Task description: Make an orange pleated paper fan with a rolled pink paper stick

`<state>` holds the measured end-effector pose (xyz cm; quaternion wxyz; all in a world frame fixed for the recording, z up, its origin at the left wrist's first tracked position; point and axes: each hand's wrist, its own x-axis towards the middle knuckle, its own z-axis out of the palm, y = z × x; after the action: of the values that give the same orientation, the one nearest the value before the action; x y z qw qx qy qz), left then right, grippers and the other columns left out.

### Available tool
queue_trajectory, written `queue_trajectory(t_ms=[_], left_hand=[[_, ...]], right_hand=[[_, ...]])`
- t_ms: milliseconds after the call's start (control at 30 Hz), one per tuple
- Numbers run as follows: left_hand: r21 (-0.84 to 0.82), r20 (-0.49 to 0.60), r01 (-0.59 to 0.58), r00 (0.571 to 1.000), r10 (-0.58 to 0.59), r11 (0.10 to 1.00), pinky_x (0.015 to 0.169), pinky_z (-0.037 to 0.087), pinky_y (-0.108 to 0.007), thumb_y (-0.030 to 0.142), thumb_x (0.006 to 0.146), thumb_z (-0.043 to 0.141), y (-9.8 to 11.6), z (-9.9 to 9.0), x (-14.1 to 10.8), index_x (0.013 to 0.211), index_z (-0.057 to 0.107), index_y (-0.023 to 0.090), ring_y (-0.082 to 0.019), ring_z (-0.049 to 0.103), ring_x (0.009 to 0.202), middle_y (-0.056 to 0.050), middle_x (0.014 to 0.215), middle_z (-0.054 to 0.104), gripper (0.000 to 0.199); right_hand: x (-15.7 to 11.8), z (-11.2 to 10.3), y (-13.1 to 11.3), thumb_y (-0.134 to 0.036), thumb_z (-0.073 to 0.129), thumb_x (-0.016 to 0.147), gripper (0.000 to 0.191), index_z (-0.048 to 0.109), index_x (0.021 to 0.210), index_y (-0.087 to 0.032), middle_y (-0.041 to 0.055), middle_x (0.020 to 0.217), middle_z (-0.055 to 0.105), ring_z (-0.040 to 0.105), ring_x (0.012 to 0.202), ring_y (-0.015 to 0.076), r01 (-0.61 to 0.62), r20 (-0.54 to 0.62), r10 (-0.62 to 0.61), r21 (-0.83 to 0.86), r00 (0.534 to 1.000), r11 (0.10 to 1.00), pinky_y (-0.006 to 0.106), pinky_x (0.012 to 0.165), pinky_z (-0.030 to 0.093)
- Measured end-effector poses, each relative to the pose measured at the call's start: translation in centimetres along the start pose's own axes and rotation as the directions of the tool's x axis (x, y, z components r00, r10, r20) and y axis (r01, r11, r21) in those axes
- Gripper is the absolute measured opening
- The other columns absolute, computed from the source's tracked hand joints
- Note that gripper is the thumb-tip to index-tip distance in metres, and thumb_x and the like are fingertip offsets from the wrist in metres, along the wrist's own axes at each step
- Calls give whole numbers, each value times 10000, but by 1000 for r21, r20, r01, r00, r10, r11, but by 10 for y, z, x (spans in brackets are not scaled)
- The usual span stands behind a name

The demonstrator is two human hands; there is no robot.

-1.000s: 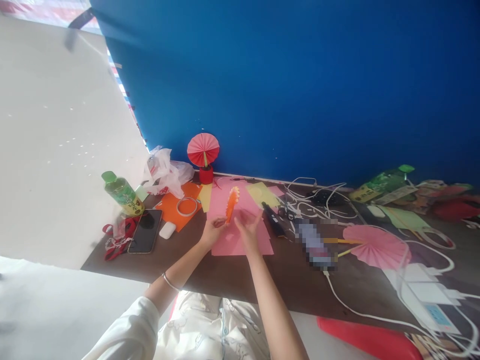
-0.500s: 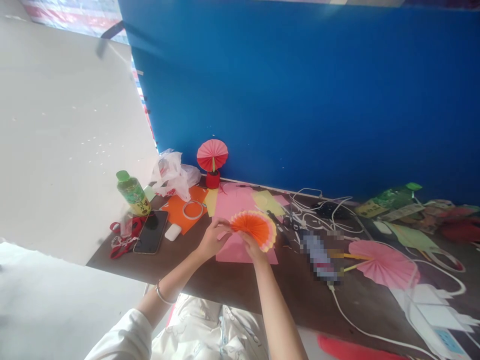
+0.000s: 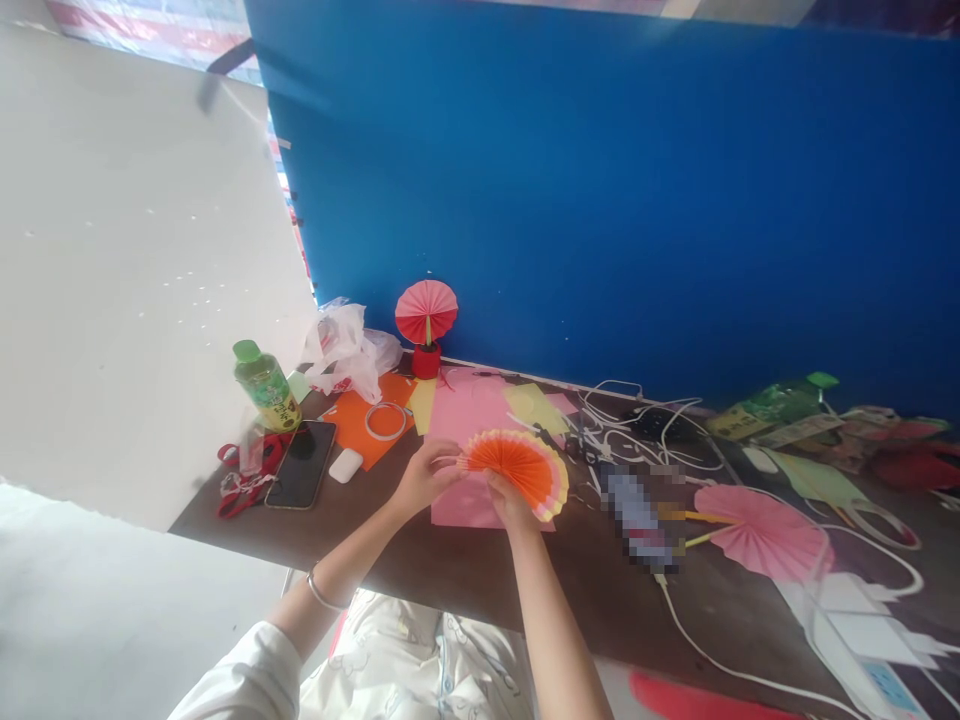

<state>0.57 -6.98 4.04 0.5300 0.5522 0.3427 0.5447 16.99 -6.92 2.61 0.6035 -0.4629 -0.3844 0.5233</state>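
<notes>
A pleated paper fan [image 3: 529, 468], orange inside with a pink and yellow scalloped edge, is spread out between my hands above pink paper [image 3: 461, 503]. My left hand [image 3: 427, 478] pinches the fan's left end, fingers closed on it. At its lower middle, the thumb of my right hand [image 3: 510, 500] presses on the folds, with the other fingers hidden behind. Behind them stands a round pink and red paper fan [image 3: 426, 311] in a red pot [image 3: 427, 361].
Left on the brown table [image 3: 405, 565] are a green-capped bottle [image 3: 268, 385], a phone [image 3: 301, 465], a white case [image 3: 346, 466], a tape ring [image 3: 385, 421] and orange paper [image 3: 352, 415]. White cables [image 3: 622, 440] and a pink fan [image 3: 765, 530] lie right.
The orange fan has opened wider and its outer edge has shifted to the right and slightly down. Both hands still hold it, almost where they were.
</notes>
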Motion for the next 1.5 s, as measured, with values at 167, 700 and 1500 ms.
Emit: queue_trajectory(t_ms=[167,700,1500], left_hand=[[-133,116,144,985,-129,981,831,496,-338,236,623,760,-5,-1,6,1045,596,186,-176,597,909,-81,1012,615,456],[-57,184,253,953,-239,966,707,490,-262,268,548,798,-27,-2,24,847,630,139,-116,614,709,-53,881,647,367],[-493,-54,344,904,-423,799,877,479,-342,273,536,810,-47,-9,35,803,694,105,-175,666,787,-77,792,710,336]], right_hand=[[-1,1,-1,-295,781,460,402,599,816,-247,7,877,637,598,877,233,-64,16,63,65,998,996,377,727,513],[9,-13,-1,-320,761,552,296,680,824,-237,8,856,696,619,934,247,-149,70,149,1,986,989,383,805,495],[27,-42,6,-378,691,643,238,619,734,-170,9,734,636,563,751,167,104,-431,-175,-183,885,978,283,697,431]])
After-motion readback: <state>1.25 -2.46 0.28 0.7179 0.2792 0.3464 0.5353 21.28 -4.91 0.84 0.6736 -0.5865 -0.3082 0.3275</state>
